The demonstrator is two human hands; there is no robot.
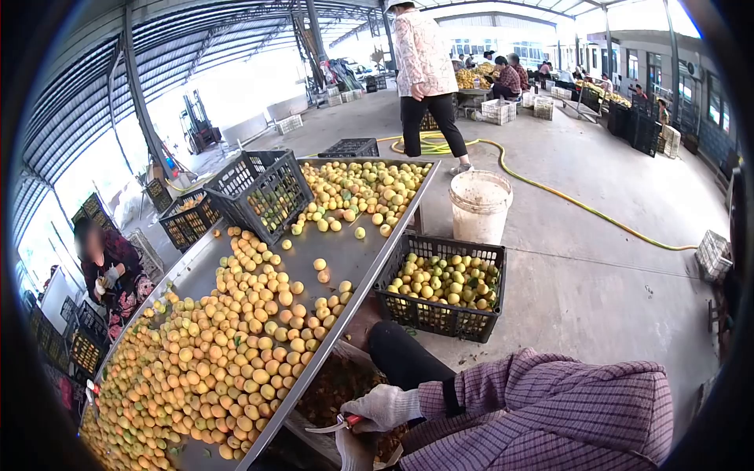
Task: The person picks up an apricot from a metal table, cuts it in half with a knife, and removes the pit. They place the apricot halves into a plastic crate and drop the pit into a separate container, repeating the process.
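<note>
A small red-handled tool with a slim curved metal blade [349, 421] is in the right hand [381, 407], low in the view beside the near edge of the table. That hand wears a whitish knitted glove, its fingers closed around the handle, the blade pointing left. Just below is the left hand [355, 451], also in a pale glove – partly hidden, so I cannot tell whether its fingers are open or closed. A purple checked sleeve [542, 408] leads to the right hand.

Beside the hands slopes a long grey metal table with a raised rim [334, 245], spread with round yellow-orange fruits [212, 361]. A dark plastic lattice crate [259, 192] sits tilted on its far part, near a patch of greener yellow fruits [365, 188].

On the concrete floor, a black plastic crate [436, 315] holds greenish-yellow fruits, with a round off-white bucket [477, 224] just behind it. Farther out are a yellow hose [503, 153], a person in a pale patterned jacket [424, 55] and – across the table – a seated person in dark patterned clothing [126, 271].
</note>
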